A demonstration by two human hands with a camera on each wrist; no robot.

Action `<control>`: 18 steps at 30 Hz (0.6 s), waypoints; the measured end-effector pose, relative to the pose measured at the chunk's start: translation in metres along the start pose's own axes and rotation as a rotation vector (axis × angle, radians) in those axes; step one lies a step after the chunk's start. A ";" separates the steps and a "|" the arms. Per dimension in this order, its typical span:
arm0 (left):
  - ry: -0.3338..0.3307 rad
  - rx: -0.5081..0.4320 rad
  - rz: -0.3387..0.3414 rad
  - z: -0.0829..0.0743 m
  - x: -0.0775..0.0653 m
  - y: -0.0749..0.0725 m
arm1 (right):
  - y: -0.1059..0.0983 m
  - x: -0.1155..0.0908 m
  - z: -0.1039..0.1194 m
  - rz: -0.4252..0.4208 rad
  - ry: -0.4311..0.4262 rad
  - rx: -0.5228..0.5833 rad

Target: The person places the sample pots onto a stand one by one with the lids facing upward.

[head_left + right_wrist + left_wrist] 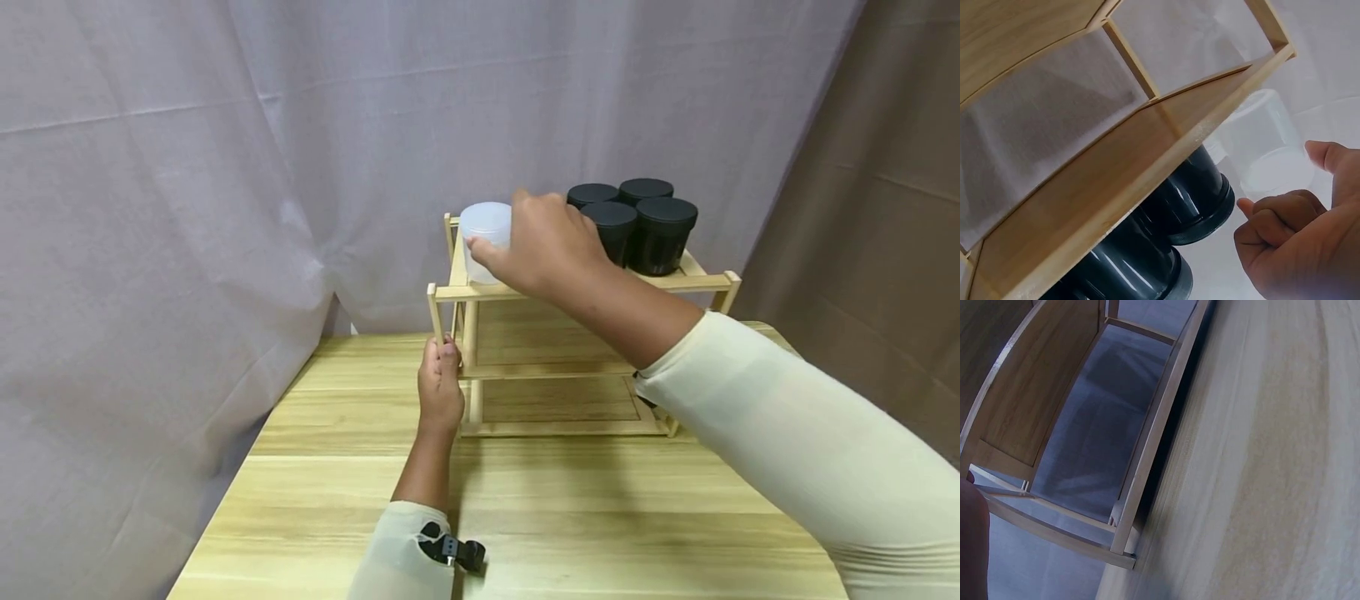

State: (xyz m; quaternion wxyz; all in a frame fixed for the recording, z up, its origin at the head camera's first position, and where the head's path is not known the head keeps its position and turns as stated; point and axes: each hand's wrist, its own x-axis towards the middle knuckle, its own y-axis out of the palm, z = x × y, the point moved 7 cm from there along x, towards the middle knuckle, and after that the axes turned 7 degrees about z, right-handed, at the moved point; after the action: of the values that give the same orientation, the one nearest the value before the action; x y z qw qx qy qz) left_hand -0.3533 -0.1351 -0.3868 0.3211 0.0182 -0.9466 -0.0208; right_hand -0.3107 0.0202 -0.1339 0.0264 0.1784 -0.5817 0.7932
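Observation:
A light wooden rack (pixel 570 371) with several shelves stands on the table. My left hand (pixel 440 387) grips its front left upright; in the left wrist view only part of that hand (pixel 972 540) shows at the edge. On the left end of the top shelf is a translucent white jar (pixel 486 221) with a lid. My right hand (pixel 551 242) holds this jar from its right side, thumb across the front; the far fingers are hidden in the head view. The right wrist view shows the thumb by the clear jar (pixel 1266 144) and the other fingers bent.
Several black lidded jars (pixel 663 237) stand together on the right part of the top shelf, close behind my right hand. The wooden table (pixel 337 492) reaches toward me. A grey curtain (pixel 360 125) hangs behind the rack, with a brown one (pixel 885 208) at right.

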 end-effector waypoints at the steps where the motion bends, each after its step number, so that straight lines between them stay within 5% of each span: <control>1: -0.001 0.000 0.000 0.000 0.000 0.000 | 0.001 0.001 -0.001 0.006 0.005 -0.006; 18: 0.005 0.006 -0.004 0.000 -0.002 -0.003 | 0.015 0.015 -0.004 0.055 0.031 -0.060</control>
State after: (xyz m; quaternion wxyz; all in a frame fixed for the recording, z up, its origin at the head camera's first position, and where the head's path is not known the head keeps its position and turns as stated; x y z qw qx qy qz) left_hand -0.3516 -0.1375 -0.3876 0.3236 0.0211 -0.9458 -0.0188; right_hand -0.3289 0.0169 -0.1437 0.0191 0.1493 -0.6095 0.7784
